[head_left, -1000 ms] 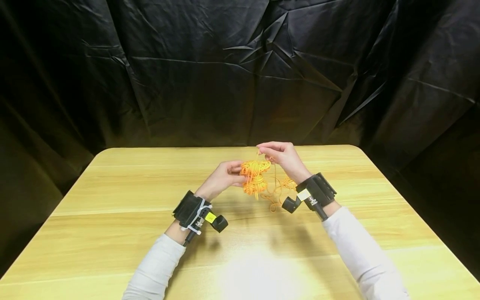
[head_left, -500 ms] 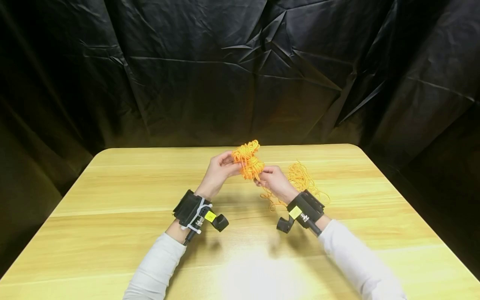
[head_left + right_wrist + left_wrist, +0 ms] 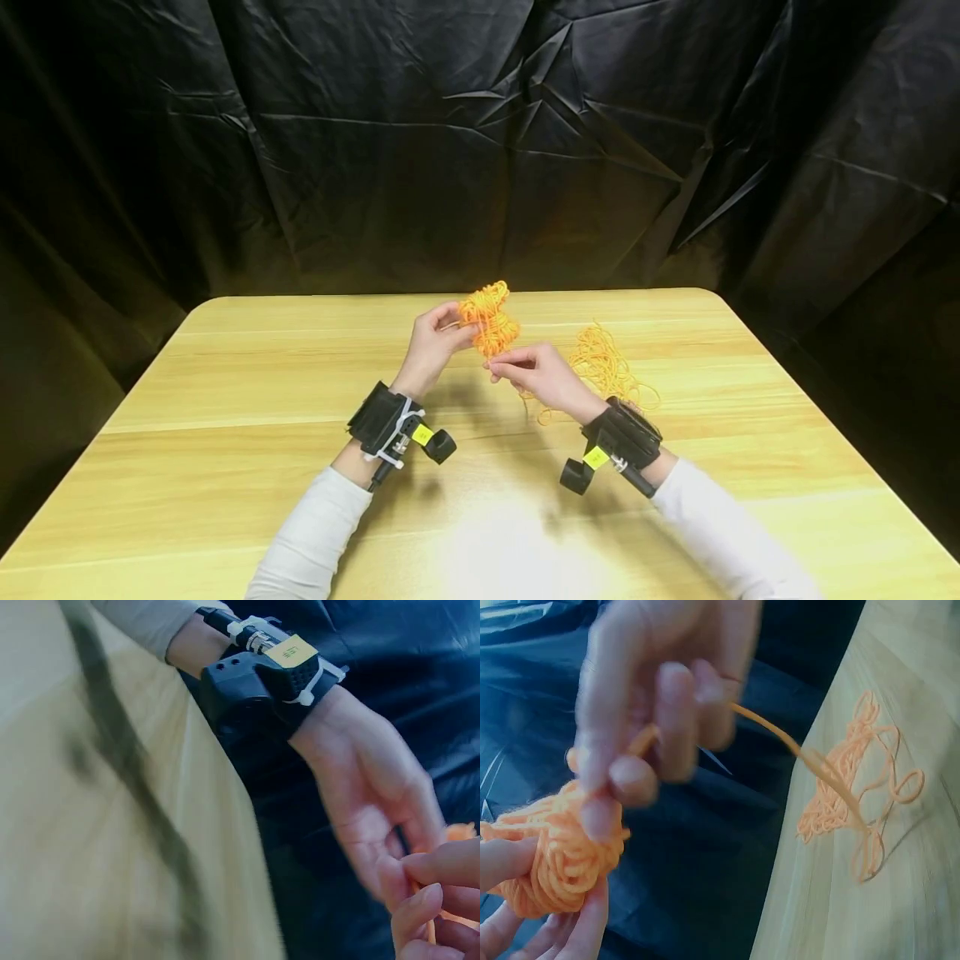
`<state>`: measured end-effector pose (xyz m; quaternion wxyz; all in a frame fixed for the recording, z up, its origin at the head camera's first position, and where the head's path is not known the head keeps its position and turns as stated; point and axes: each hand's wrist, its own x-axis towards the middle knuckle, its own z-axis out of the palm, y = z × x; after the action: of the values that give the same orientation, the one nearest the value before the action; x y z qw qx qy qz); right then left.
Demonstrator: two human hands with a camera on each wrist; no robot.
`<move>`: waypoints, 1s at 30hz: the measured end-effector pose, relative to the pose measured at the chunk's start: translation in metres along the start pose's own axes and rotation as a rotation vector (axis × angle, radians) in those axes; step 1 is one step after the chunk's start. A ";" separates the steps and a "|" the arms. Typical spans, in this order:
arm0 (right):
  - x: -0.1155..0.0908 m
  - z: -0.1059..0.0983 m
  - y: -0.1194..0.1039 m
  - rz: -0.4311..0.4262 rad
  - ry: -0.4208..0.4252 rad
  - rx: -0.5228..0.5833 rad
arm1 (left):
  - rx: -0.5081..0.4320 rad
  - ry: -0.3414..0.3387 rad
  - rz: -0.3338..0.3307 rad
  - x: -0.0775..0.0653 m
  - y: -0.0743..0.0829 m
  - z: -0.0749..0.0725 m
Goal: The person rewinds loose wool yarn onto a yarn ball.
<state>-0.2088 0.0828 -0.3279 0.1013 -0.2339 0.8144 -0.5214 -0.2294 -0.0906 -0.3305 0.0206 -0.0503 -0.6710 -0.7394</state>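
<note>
My left hand (image 3: 435,342) grips an orange yarn bundle (image 3: 491,318), wound tight at its waist, above the far half of the table. In the left wrist view, fingers and thumb close round the bundle (image 3: 577,859). Just below and right of it, my right hand (image 3: 542,375) pinches a strand of the yarn between thumb and fingertips. That strand (image 3: 780,735) runs through the curled right fingers and down to a loose heap of yarn (image 3: 602,360) on the table. The right wrist view shows the pinched strand (image 3: 430,930) close beside the left hand.
The light wood table (image 3: 247,417) spreads under both arms, with a bright glare near its front. A black creased curtain (image 3: 360,183) hangs behind its far edge. Each wrist wears a black band with a small camera (image 3: 438,447) sticking out.
My right hand has come down from above the bundle, past its right side, to its lower end. The left hand has lifted and tilted the bundle, shifting it slightly left.
</note>
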 end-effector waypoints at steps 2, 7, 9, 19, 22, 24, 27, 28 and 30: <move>-0.001 -0.004 -0.006 -0.039 -0.005 -0.077 | 0.005 -0.001 0.005 0.001 -0.002 0.000; 0.000 -0.015 -0.024 -0.103 0.013 -0.179 | 0.020 -0.024 -0.004 0.001 -0.003 0.000; 0.002 -0.020 -0.031 -0.110 0.027 -0.183 | 0.020 -0.044 -0.009 0.001 -0.003 0.000; 0.023 -0.052 -0.044 -0.184 0.112 -0.008 | 0.058 -0.169 -0.013 -0.003 -0.002 0.002; 0.029 -0.058 -0.039 -0.160 0.141 0.096 | 0.087 -0.226 0.002 -0.003 -0.002 0.001; 0.032 -0.059 -0.034 -0.131 0.166 0.155 | 0.100 -0.265 0.011 -0.003 -0.002 0.001; 0.036 -0.058 -0.022 -0.076 0.195 0.251 | 0.101 -0.315 0.010 -0.004 -0.001 0.001; 0.037 -0.056 -0.017 -0.056 0.200 0.278 | 0.092 -0.327 0.009 -0.004 0.000 0.001; 0.039 -0.052 -0.005 -0.014 0.197 0.335 | 0.071 -0.346 0.011 -0.004 0.001 0.001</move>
<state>-0.2619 0.1036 -0.2975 0.0553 -0.1672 0.7205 -0.6707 -0.2249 -0.0895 -0.3302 -0.0893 -0.1795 -0.6901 -0.6954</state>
